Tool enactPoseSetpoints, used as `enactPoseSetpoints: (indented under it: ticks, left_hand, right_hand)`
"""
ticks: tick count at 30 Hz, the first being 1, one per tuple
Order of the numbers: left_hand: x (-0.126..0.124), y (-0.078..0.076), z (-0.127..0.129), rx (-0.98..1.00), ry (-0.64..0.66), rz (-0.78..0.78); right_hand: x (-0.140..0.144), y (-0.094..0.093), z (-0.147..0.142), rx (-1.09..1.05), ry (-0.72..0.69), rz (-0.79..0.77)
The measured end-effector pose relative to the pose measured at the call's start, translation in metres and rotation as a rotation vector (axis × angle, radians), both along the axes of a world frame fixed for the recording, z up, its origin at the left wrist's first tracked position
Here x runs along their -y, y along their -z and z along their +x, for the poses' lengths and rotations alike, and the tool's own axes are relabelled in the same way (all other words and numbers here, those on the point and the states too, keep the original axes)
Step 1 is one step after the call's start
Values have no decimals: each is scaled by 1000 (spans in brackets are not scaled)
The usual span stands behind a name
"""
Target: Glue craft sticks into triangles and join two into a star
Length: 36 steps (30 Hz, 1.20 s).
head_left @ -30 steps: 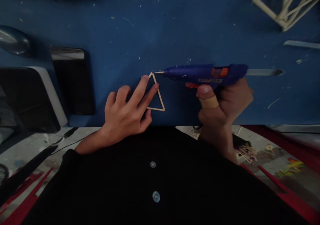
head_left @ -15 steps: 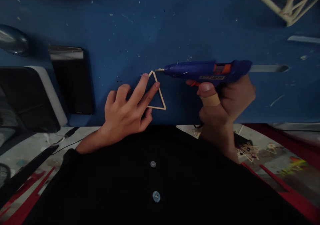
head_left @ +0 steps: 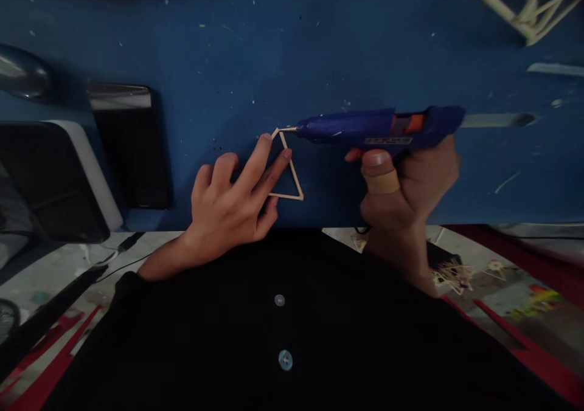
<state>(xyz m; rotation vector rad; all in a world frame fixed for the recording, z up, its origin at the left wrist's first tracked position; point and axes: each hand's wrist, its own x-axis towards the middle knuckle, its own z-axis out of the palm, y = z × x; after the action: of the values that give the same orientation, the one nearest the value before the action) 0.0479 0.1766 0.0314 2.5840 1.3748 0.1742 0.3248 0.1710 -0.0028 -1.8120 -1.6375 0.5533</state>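
Note:
A small triangle of thin wooden sticks (head_left: 295,176) lies flat on the blue tabletop (head_left: 283,46). My left hand (head_left: 230,198) is spread over its left part, two fingertips pressing on the sticks near the top corner and the thumb by the base. The hand covers most of the left stick. My right hand (head_left: 406,183), with a tan band around its thumb, is wrapped round the handle of a blue glue gun (head_left: 351,125). Its metal nozzle points left and meets the triangle's top corner. A clear glue stick (head_left: 497,120) juts from the back of the gun.
At left lie a black phone (head_left: 132,146), a dark device with a pale edge (head_left: 45,180) and a dark rounded object (head_left: 22,73). A structure of sticks (head_left: 520,19) stands at the upper right, with another glue stick (head_left: 554,69) below. Stick pieces (head_left: 454,275) lie below the table edge.
The glue gun has moved slightly left, its nozzle tip now at the triangle's top corner. My forefinger sits a little differently by the orange trigger. My left hand and the triangle have stayed put.

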Motion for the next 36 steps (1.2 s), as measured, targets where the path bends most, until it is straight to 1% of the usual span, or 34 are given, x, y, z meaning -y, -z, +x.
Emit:
enactPoseSetpoints:
  ticks: [3, 6, 7, 11, 13, 15, 19, 21, 25, 26, 28, 30, 31, 34, 36]
  left_hand:
    - [0, 0, 1, -9, 16, 48]
    - [0, 1, 1, -31, 32, 116]
    - [1, 2, 1, -30, 27, 105]
    - [1, 2, 1, 16, -21, -18]
    - [1, 1, 1, 23, -8, -17]
    - [0, 0, 2, 8, 24, 54]
    - [-1, 0, 3, -47, 59, 163]
    - [0, 1, 2, -61, 59, 140]
    - [2, 2, 1, -40, -1, -13]
    - [2, 2, 1, -28, -9, -20]
    - [2, 3, 1, -17, 3, 28]
    - [2, 3, 1, -13, 18, 64]
    - [2, 4, 1, -8, 16, 52]
    - [3, 5, 1, 15, -9, -44]
    - [3, 6, 1, 30, -24, -76]
  right_hand:
    - [-1, -1, 0, 107, -26, 91]
    - [-3, -2, 0, 141, -45, 148]
    - [-3, -1, 1, 149, -52, 169]
    - [-6, 3, 3, 176, -56, 246]
    - [-6, 6, 5, 179, -55, 262]
    - [-5, 8, 6, 184, -47, 256]
    - [-1, 8, 7, 163, -21, 127]
    - [2, 8, 9, 140, -32, 60]
    - [6, 10, 13, 115, -65, 4]
    - [6, 11, 14, 114, -66, -3]
    - [7, 11, 15, 123, -63, -4]
    - [6, 11, 15, 128, -58, 6]
    - [6, 10, 14, 129, -63, 28]
    - [4, 9, 13, 155, -73, 144]
    - [3, 9, 13, 186, -63, 166]
